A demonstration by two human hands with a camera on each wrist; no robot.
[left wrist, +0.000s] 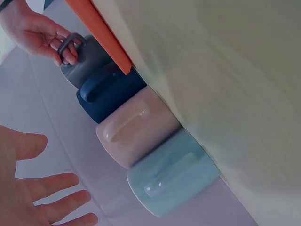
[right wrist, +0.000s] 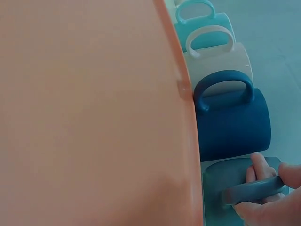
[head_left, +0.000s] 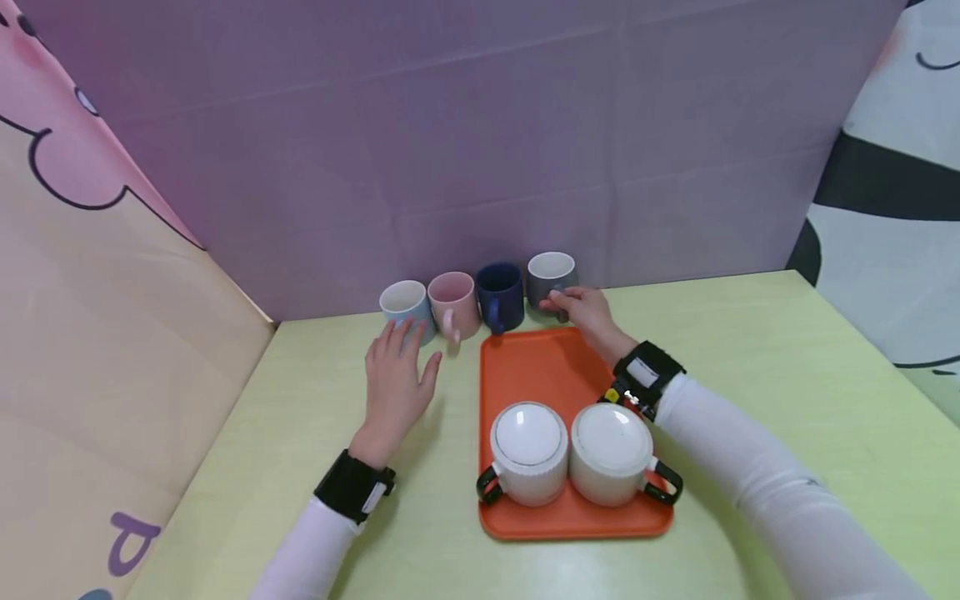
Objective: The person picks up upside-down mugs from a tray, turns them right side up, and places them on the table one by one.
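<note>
Four mugs in a far row: right hand (head_left: 588, 315) grips the grey mug (head_left: 551, 278) by its handle at right end; left hand (head_left: 396, 377) open near the light-blue mug (head_left: 406, 307); two lidded white cups on orange tray (head_left: 543, 367).

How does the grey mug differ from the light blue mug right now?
The grey ceramic mug stands at the right end of the row, and the right hand holds its handle. The light blue ceramic mug stands at the left end, and the left hand hovers open near it without gripping. Both are upright on the yellow-green table behind the orange plastic tray.
</note>
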